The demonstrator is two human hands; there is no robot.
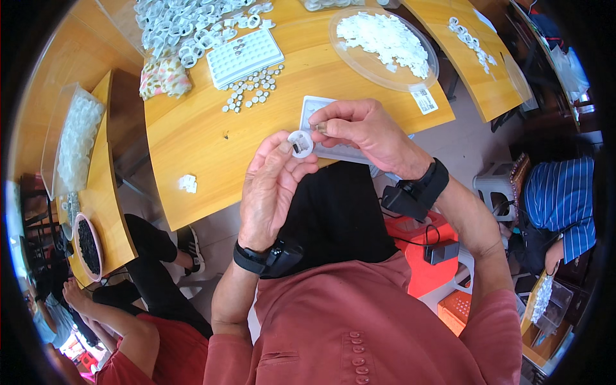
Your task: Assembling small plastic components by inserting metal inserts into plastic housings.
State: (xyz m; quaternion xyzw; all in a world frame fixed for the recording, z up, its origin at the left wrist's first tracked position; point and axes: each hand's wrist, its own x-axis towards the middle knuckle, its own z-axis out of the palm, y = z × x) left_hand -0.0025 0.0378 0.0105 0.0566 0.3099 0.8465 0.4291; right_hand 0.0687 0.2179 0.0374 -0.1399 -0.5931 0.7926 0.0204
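Left hand [269, 186] pinching small white ring [299, 143] at fingertips, right hand [359, 131] pinching tiny metal part [320, 128] just beside it, above white tray [333, 151] on wooden table [192, 128].

A small white rectangular label [424, 100] with black printed marks lies on the wooden table [192, 138] at the near rim of the round clear plastic lid [384, 40]; a patterned pink-and-green fabric pouch [165, 76] sits at the table's left edge; no screens or signs show.

Small white plastic ring [299, 142] (dark insert inside) held upright above the table edge, beside a tiny metal piece [320, 128].
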